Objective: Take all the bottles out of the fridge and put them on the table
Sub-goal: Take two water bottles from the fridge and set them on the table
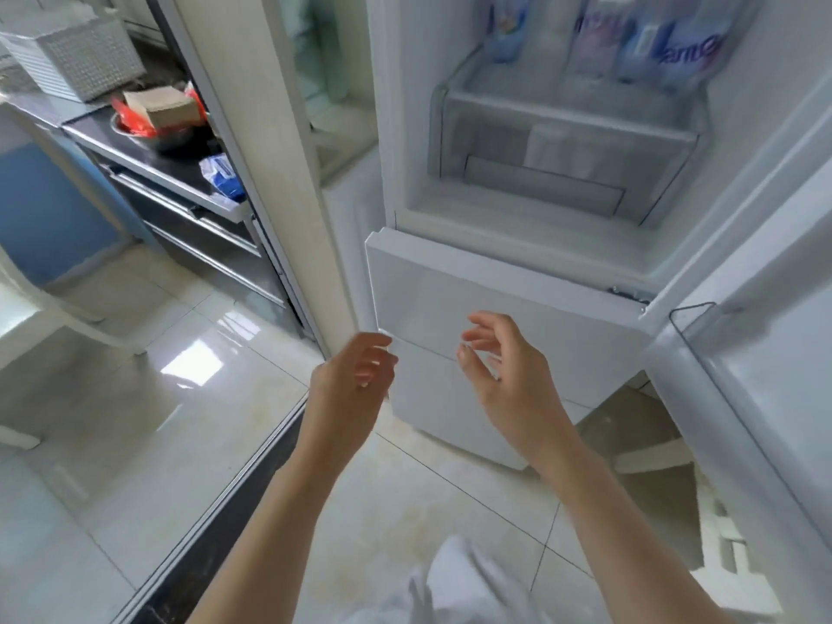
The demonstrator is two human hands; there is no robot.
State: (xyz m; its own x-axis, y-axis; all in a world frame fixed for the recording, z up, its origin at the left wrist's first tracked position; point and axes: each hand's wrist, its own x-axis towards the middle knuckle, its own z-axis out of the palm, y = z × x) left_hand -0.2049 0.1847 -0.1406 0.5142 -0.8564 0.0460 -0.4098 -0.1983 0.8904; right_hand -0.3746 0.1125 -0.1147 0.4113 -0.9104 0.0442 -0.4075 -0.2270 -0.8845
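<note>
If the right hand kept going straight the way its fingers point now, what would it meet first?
Probably the left hand: the right hand points its loosely curled fingers leftward at it, across the closed white lower fridge door. Depth is unclear.

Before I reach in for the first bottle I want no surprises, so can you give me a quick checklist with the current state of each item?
1. Upper fridge door open: ok.
2. Bottles visible on the shelf above the clear drawer: ok.
3. Left hand free, holding nothing: ok.
4. Right hand free, fingers relaxed: ok.
5. Lower door closed, out of the reach path: ok.
6. Exact bottle count and whether caps are tight: cannot tell, labels blurred and tops out of frame.
</note>
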